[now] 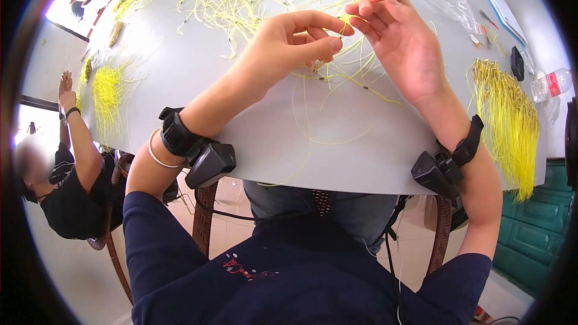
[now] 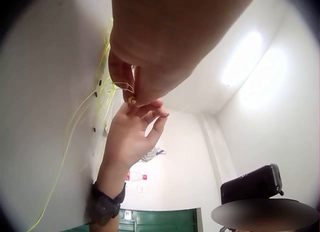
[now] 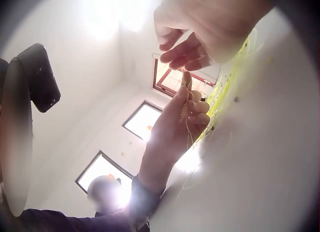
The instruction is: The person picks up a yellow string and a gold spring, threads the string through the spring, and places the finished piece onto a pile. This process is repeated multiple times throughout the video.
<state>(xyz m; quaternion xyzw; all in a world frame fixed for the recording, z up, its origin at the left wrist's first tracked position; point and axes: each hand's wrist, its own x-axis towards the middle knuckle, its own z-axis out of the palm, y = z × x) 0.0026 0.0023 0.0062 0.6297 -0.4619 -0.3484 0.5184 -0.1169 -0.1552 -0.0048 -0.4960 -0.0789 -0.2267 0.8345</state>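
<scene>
My left hand [image 1: 283, 42] pinches a thin yellow cord [image 1: 347, 19] between thumb and forefinger above the table. A small gold ribbed strip [image 3: 184, 111] lies against the fingers of that hand, partly hidden by them. Close beside it, the right hand [image 1: 412, 45] is raised with its palm toward me. Its thumb and forefinger pinch a fine strand of the cord, and the other fingers bend near the left fingertips. Loose yellow cords [image 1: 355, 78] with small dark beads hang and lie beneath both hands.
A tangle of yellow cords [image 1: 223, 3] spreads over the far grey table [image 1: 253, 138]. Yellow bundles lie at the left [image 1: 108, 93] and right [image 1: 506, 120]. Clear plastic bags [image 1: 439, 3] and a bottle [image 1: 551, 84] are at the right. Another person [image 1: 72, 186] sits at the left.
</scene>
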